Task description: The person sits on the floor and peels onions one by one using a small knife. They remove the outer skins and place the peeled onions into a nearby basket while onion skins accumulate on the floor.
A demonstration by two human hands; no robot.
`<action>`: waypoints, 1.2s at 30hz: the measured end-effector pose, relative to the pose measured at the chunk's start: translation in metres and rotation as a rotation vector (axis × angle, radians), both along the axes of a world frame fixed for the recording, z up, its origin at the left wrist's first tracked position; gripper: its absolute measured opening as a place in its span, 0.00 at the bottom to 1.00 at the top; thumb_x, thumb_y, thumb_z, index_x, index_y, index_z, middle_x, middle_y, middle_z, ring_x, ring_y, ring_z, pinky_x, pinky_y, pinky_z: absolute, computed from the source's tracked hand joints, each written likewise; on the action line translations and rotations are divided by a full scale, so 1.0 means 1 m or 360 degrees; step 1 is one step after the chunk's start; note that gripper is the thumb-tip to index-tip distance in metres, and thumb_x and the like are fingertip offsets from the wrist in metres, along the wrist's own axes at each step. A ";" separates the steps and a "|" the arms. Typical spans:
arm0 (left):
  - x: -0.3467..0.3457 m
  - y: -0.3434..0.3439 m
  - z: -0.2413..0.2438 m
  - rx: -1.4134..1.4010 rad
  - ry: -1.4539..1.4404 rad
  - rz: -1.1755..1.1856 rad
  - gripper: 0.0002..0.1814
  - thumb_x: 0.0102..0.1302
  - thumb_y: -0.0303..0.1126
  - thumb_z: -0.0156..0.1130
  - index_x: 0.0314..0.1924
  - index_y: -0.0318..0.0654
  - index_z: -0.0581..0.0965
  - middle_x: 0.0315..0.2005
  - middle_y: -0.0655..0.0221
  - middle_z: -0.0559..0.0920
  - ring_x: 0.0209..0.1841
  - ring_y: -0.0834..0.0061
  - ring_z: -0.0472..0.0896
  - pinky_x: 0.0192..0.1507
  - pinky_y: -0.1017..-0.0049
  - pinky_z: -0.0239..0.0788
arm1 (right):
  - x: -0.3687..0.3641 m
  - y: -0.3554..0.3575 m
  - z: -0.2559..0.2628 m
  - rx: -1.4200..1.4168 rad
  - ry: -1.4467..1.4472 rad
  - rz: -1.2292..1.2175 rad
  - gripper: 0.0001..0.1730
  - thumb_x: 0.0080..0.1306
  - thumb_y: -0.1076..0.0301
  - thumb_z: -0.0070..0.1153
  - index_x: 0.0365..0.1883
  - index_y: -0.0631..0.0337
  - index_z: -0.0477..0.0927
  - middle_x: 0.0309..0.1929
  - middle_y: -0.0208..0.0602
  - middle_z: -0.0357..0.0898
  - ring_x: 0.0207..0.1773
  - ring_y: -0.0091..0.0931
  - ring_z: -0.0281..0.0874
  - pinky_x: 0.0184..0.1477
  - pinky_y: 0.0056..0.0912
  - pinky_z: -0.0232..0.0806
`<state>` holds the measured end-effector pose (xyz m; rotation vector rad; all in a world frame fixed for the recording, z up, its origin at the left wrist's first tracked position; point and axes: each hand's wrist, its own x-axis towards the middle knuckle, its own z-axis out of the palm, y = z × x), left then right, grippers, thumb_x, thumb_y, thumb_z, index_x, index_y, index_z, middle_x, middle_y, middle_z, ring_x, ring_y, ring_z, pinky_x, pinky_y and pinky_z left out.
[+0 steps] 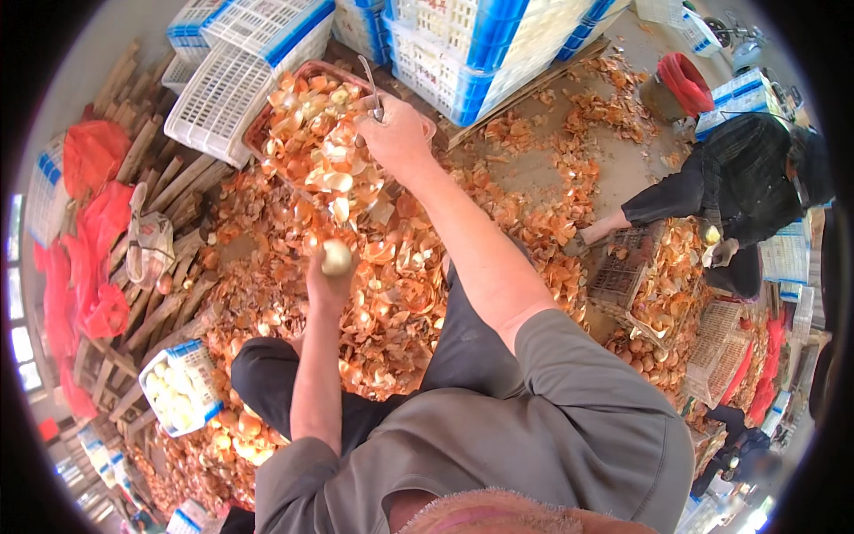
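Observation:
In the middle of the view my left hand (pixel 328 284) grips a pale peeled onion (pixel 336 257). Further forward, my right hand (pixel 397 133) is closed around a small knife (pixel 369 83); its curved metal blade sticks up past the fingers, and the end of a handle shows below them. That hand is over the right part of a reddish plastic crate (pixel 256 128) heaped with onion skins (pixel 310 123). More skins (pixel 393 320) cover the floor between my legs. Both hands are apart from each other.
White-and-blue crates (pixel 434 73) stand stacked ahead. An upturned white crate (pixel 217 100) leans beside timber poles (pixel 167 180). At left sits a crate of peeled onions (pixel 177 390), near unpeeled onions (pixel 243 427). A seated person (pixel 740 180) works at right beside a skin-filled crate (pixel 614 274).

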<state>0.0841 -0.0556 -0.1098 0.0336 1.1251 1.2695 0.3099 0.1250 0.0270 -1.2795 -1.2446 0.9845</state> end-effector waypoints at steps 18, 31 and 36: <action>0.125 0.246 0.294 0.1458 0.0346 -0.0413 0.33 0.89 0.43 0.55 0.79 0.23 0.63 0.74 0.47 0.72 0.74 0.50 0.77 0.72 0.55 0.79 | 0.016 0.000 0.022 -0.0302 0.1070 -0.0246 0.04 0.71 0.74 0.58 0.43 0.61 0.80 0.25 0.36 0.81 0.14 0.23 0.68 0.15 0.31 0.58; -0.185 0.138 0.071 0.0174 0.1447 -0.1048 0.29 0.79 0.46 0.71 0.67 0.29 0.79 0.45 0.67 0.89 0.37 0.78 0.86 0.39 0.74 0.80 | 0.001 -0.027 0.060 -0.0552 0.0196 0.0122 0.25 0.70 0.69 0.64 0.61 0.73 0.78 0.40 0.51 0.87 0.35 0.34 0.86 0.35 0.39 0.77; -0.352 -0.027 -0.026 -0.0423 0.1928 -0.0470 0.24 0.78 0.43 0.71 0.63 0.32 0.82 0.40 0.64 0.88 0.35 0.72 0.88 0.33 0.70 0.81 | -0.007 -0.012 0.003 -0.0330 -0.0651 0.0145 0.26 0.63 0.60 0.74 0.52 0.72 0.84 0.36 0.45 0.90 0.38 0.31 0.90 0.43 0.40 0.81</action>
